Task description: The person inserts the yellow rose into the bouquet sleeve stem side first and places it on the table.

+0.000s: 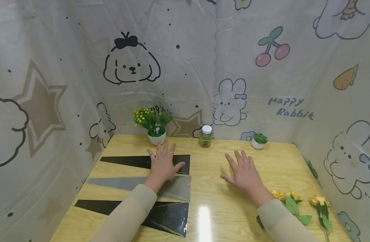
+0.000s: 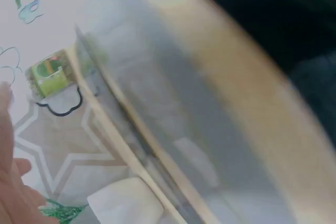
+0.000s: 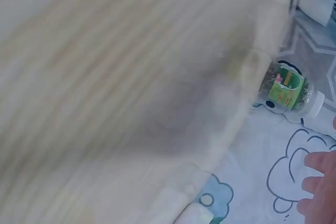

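Note:
My left hand (image 1: 163, 163), fingers spread, is over the far black tapered sheet (image 1: 124, 161); whether it touches is unclear. Nearer me lie a grey translucent tapered sheet (image 1: 118, 183) and another glossy black one (image 1: 173, 215), both partly covered by the left arm. My right hand (image 1: 243, 173) is spread over the wooden tabletop (image 1: 215, 188), holding nothing. By its forearm lie yellow roses (image 1: 319, 201) with green leaves, partly hidden by the sleeve. In the wrist views, only the fingers of the left hand (image 2: 16, 182) and right hand (image 3: 320, 192) show at the edges.
Along the back edge stand a white pot of yellow and purple flowers (image 1: 156, 122), a white-lidded jar (image 1: 205, 137) and a small potted succulent (image 1: 259, 139). A printed curtain (image 1: 185, 67) encloses the table at the back and sides.

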The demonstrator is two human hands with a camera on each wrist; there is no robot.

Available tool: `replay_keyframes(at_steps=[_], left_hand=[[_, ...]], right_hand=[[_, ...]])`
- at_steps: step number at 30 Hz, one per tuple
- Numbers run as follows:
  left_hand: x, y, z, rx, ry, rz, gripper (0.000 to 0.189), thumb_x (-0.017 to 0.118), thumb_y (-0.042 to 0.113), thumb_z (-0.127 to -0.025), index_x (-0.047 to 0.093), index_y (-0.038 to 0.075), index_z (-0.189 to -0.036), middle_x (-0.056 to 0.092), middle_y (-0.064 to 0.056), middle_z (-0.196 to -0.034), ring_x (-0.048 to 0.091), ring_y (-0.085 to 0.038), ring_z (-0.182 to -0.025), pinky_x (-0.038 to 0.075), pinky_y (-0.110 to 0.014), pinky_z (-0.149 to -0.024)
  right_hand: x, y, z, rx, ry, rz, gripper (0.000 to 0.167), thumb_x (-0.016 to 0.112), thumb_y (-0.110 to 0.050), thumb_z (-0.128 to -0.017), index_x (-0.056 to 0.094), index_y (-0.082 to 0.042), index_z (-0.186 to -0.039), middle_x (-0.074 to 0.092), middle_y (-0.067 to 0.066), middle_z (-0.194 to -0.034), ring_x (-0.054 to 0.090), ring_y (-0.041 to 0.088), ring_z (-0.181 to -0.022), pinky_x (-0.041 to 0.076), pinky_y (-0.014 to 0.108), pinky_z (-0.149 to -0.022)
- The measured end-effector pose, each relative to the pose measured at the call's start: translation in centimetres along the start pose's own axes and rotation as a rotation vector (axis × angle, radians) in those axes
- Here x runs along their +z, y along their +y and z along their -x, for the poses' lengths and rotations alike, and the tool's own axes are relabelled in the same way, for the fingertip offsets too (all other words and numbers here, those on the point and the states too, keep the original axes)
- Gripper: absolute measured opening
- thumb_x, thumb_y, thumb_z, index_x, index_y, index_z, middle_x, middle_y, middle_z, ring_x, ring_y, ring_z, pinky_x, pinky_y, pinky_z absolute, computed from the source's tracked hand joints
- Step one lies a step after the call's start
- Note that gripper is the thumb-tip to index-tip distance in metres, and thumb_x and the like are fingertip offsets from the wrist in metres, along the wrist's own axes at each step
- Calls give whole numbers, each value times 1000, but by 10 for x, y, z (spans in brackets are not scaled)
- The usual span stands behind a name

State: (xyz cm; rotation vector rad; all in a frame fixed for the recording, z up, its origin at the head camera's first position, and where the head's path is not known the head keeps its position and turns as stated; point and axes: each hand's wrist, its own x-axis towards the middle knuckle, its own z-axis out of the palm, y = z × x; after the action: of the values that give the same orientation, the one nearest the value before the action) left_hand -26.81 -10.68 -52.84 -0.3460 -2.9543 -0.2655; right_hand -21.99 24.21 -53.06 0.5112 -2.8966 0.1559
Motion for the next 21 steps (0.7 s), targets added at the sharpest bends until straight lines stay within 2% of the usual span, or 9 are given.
replay_keyframes(at_steps=[4, 6, 9, 15, 18, 21], left_hand=[[2, 8, -11, -64, -100, 76, 84, 74, 56, -96, 43, 15, -163, 19, -18, -174, 16, -46, -159, 12, -78, -117], [8, 14, -15, -96, -154, 110, 78, 76, 51, -96, 48, 13, -159, 23, -18, -173, 21, -45, -158, 19, -74, -119], [20, 24, -20, -138, -203, 131, 68, 76, 47, -98, 57, 12, -153, 32, -18, -169, 30, -43, -154, 30, -68, -117], [27, 31, -22, -202, -234, 50, 62, 74, 54, -97, 66, 16, -145, 52, -18, -150, 47, -41, -136, 39, -63, -110], [28, 34, -22, -218, -239, 58, 60, 77, 53, -95, 68, 16, -141, 56, -18, -138, 51, -39, -126, 43, -61, -105], [30, 35, -22, -241, -235, 108, 53, 77, 50, -95, 71, 18, -137, 57, -17, -135, 51, -39, -124, 45, -59, -102]], right_hand=[[-4, -11, -9, 32, 2, -102, 86, 61, -63, -101, 36, -12, -165, 32, 30, -165, 20, 54, -154, 18, 69, -122], [-6, -18, -13, 46, 8, -159, 83, 60, -60, -103, 37, -10, -165, 34, 30, -163, 22, 55, -153, 21, 70, -120], [-8, -27, -19, 60, 15, -214, 78, 61, -55, -104, 39, -7, -163, 39, 32, -160, 28, 56, -151, 28, 71, -117], [-12, -42, -29, 69, 1, -290, 75, 65, -51, -103, 46, -4, -158, 48, 30, -154, 38, 54, -146, 32, 68, -116], [-11, -46, -31, 82, -9, -310, 73, 68, -49, -102, 51, -2, -154, 52, 28, -150, 44, 50, -142, 36, 65, -115], [-9, -50, -33, 93, -34, -339, 68, 70, -47, -101, 56, 0, -149, 57, 25, -147, 48, 47, -139, 39, 62, -114]])
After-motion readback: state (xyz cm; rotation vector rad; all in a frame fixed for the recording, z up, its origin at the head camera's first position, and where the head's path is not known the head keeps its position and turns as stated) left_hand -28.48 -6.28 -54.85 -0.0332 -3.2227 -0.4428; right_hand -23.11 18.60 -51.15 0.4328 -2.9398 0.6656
